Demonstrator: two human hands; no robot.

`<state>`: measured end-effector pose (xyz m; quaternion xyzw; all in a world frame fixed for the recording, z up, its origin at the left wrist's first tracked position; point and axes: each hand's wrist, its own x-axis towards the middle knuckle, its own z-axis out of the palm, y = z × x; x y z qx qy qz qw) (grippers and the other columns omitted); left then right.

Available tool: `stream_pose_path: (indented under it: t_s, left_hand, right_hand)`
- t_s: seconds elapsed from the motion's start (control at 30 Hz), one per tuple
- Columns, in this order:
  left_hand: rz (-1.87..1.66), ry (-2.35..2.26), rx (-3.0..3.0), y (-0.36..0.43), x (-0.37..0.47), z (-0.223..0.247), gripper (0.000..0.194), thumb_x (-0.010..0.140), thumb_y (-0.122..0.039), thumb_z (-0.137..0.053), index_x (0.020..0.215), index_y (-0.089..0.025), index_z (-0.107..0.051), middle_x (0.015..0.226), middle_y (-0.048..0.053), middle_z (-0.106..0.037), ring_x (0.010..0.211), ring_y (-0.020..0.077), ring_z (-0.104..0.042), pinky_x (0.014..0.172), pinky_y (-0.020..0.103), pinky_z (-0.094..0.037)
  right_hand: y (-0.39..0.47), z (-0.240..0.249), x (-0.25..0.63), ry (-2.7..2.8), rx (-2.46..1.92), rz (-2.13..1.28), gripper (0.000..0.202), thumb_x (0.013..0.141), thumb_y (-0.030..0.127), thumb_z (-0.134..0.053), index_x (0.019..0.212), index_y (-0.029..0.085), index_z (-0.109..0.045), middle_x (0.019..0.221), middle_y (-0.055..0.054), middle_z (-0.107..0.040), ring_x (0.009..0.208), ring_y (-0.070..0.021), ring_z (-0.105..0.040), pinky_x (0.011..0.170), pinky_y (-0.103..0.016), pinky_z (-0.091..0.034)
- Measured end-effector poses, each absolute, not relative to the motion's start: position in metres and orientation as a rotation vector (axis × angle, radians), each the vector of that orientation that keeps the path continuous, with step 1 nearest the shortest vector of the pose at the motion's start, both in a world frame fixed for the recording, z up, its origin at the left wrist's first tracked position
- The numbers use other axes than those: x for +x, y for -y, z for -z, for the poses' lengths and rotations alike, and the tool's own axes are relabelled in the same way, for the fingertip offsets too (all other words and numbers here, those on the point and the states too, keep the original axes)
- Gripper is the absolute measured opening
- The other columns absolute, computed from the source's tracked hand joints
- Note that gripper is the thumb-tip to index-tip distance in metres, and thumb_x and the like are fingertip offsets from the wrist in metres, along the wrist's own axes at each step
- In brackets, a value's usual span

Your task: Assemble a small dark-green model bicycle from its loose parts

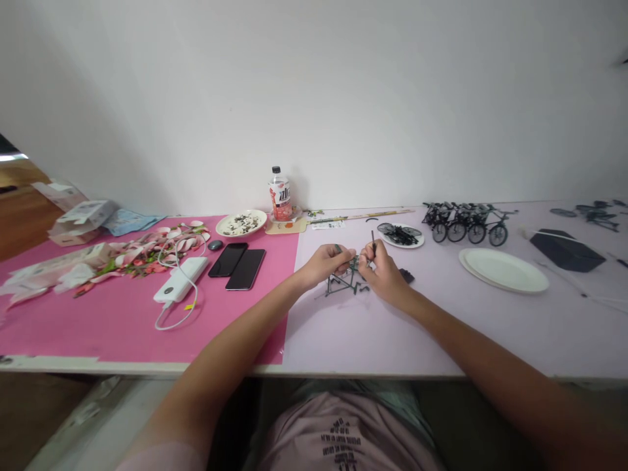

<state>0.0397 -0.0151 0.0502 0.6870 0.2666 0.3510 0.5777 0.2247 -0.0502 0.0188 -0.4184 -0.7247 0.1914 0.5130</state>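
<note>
My left hand (326, 264) pinches a small dark green model bicycle frame (347, 282), which hangs just below the fingers, over the pale half of the table. Close beside it, my right hand (385, 273) is closed around a thin dark stick-like piece (373, 243) that points upward; its exact kind is too small to tell. The fingertips of both hands almost meet above the frame. Partly behind the right hand lies a small black piece (406, 275). Beyond it, a white plate (417, 242) holds black model bicycle parts.
Assembled model bicycles (464, 222) stand in a row at the back right, with two stacked white plates (510, 269) before them and a black block (566, 250) farther right. On the pink left side are phones (246, 269), a power bank (181, 280), a bottle (280, 195) and petals (161, 245).
</note>
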Motion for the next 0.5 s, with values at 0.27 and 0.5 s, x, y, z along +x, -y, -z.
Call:
stream_pose_path:
  t_s: [0.27,0.5]
  left_hand:
    - [-0.851,-0.622,1.647,0.0128,0.0372,-0.0491,0.058,0.085,-0.067,-0.073,0.067,-0.018,-0.050,0.054,-0.005,-0.045,0.051,0.0068,-0.038,0.053,0.024,-0.027]
    - [-0.848,-0.643,1.661,0.0144,0.0384,-0.0504,0.060,0.083,-0.071,-0.073,0.067,-0.018,-0.050,0.054,-0.005,-0.046,0.051,0.0065,-0.038,0.052,0.024,-0.028]
  right_hand:
    - [0.0494,-0.0175,0.2240,1.795,-1.038,-0.363,0.018,0.097,0.034,-0.048,0.094,0.028,-0.031,0.082,0.001,-0.052,0.065,-0.0179,-0.050,0.063,-0.031,-0.041]
    - [0.0497,-0.0162,0.2231,1.848,-1.227,-0.114,0.011,0.097,0.034,-0.045,0.097,0.027,-0.036,0.078,-0.002,-0.058,0.058,-0.0223,-0.055,0.060,-0.032,-0.036]
